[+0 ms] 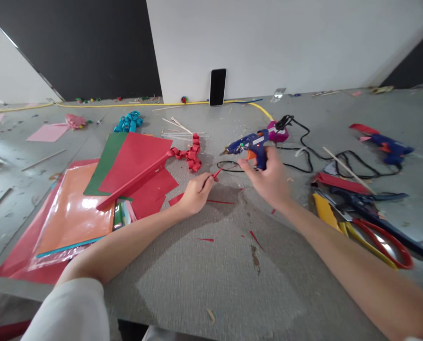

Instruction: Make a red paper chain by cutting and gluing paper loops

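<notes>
My left hand (198, 192) is closed in a pinch on a small red paper strip (217, 173), its tip pointing up and right. To its right, my right hand (270, 177) is wrapped round the handle of a blue glue gun (250, 143) with an orange trigger. The gun's nozzle points left, above and slightly right of the strip, and does not touch it. Curled red paper pieces (193, 154) lie beyond my left hand. Red paper sheets (136, 163) and a green sheet (103, 166) lie to the left.
A phone (217, 87) leans upright against the wall. Scissors (385, 241), pliers and a second glue gun (392, 149) are on the right, with black cables (307, 147) behind. A plastic-wrapped orange pack (78, 208) lies left; blue paper curls (129, 121) sit farther back.
</notes>
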{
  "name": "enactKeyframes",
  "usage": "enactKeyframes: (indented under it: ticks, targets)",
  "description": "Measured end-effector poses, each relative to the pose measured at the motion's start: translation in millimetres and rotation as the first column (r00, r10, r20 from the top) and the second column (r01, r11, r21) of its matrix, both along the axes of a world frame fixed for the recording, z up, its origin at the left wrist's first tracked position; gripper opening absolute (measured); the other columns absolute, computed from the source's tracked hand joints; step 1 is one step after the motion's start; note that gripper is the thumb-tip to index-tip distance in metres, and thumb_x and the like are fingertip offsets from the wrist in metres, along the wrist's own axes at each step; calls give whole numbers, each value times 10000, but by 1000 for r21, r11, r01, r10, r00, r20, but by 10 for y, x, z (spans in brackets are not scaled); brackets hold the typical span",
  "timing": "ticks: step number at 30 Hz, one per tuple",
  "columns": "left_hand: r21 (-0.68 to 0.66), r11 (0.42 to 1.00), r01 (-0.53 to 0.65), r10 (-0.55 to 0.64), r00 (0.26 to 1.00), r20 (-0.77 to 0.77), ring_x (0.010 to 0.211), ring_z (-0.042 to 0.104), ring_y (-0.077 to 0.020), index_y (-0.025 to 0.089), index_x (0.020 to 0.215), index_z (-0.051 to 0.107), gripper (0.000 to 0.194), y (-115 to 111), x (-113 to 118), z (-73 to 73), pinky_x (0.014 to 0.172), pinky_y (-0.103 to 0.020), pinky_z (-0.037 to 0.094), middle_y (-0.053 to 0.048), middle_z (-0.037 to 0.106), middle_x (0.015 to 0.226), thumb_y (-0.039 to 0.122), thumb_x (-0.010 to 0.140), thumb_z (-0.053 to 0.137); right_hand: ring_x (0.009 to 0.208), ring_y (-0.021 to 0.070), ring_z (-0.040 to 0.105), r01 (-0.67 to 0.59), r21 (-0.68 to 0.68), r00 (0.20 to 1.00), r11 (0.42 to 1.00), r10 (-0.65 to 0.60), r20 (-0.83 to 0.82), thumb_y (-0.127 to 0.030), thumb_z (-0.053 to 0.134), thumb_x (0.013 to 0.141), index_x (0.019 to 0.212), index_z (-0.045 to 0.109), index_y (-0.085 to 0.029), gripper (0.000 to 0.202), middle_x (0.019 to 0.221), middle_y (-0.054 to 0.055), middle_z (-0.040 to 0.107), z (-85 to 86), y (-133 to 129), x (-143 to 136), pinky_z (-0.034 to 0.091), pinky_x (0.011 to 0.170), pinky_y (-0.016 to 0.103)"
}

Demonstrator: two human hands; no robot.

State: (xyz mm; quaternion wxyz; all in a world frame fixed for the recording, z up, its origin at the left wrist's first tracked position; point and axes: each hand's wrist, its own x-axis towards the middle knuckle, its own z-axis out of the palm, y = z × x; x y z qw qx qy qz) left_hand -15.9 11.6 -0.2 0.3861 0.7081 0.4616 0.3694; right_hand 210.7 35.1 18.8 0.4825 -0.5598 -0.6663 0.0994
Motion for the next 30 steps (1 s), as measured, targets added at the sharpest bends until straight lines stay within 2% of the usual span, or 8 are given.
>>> enactKeyframes:
  ticks: [3,12,30]
  targets:
    - [-5,1000,-18,18,1000,17,679,480,-134,144,1010,673,373,-5,-4,-2,680,-255,362,23,493,715,344,1085,367,735,247,634,98,116,989,988,-109,95,-660,732,848,1020,554,-248,480,791,28,617,-58,92,133,524,725,411]
    - [-16,998,-61,61,998,20,653,461,-131,145,1016,692,378,13,-9,-24,660,-257,344,32,462,691,343,1081,377,727,248,681,12,277,971,961,-77,226,-588,722,868,1051,581,-230,426,794,37,664,-215,186,213,577,730,408]
    - [-1,999,-47,47,999,6,664,466,-136,146,1017,694,401,14,-6,-25,679,-266,352,24,474,706,350,1082,355,786,271,696,-21,226,964,974,-41,264,-590,714,876,1122,594,-222,458,891,79,706,-231,145,142,579,777,435]
